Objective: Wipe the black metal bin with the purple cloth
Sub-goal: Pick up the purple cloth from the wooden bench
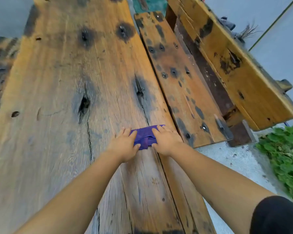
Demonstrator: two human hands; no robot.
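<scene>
Where the wide, weathered plank bench (61, 98) meets a narrower plank (179, 85) at its right edge, the purple cloth (145, 138) lies folded, pressed flat under both hands: left hand (124, 146) and right hand (166, 141), fingers spread. Concrete ground (235, 159) and green leaves (287, 157) lie rightward.

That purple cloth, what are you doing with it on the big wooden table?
A person has both hands on the purple cloth, which lies bunched on the wooden table. The left hand presses its left side and the right hand its right side, as if folding or smoothing it. No black metal bin is in view, so wiping it hasn't begun. A wooden bench stands to the right.
</scene>
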